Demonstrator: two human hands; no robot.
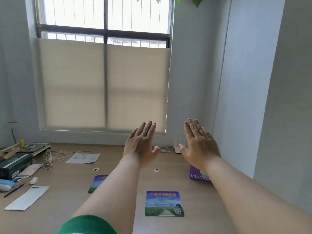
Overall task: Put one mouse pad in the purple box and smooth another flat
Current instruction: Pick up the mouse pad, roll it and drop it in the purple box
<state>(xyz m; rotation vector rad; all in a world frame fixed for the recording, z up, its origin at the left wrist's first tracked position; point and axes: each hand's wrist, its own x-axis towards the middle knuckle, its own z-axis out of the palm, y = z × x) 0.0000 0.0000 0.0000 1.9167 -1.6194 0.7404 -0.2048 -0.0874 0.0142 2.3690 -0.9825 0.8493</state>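
Observation:
A printed mouse pad [164, 203] with a blue and green landscape lies flat on the wooden desk near me. A second mouse pad [96, 183] lies further left, half hidden behind my left forearm. The purple box [196, 173] stands at the right of the desk, mostly covered by my right forearm. My left hand [141, 146] and my right hand [198, 144] are raised above the desk, palms forward, fingers straight, holding nothing.
The wooden desk [70, 210] carries a folded paper [27, 198], a white sheet with writing [83, 157], a coiled cable [54, 157], a dark box [14, 164] and a pen [14, 190] at the left. A window with a blind stands behind; a wall runs along the right.

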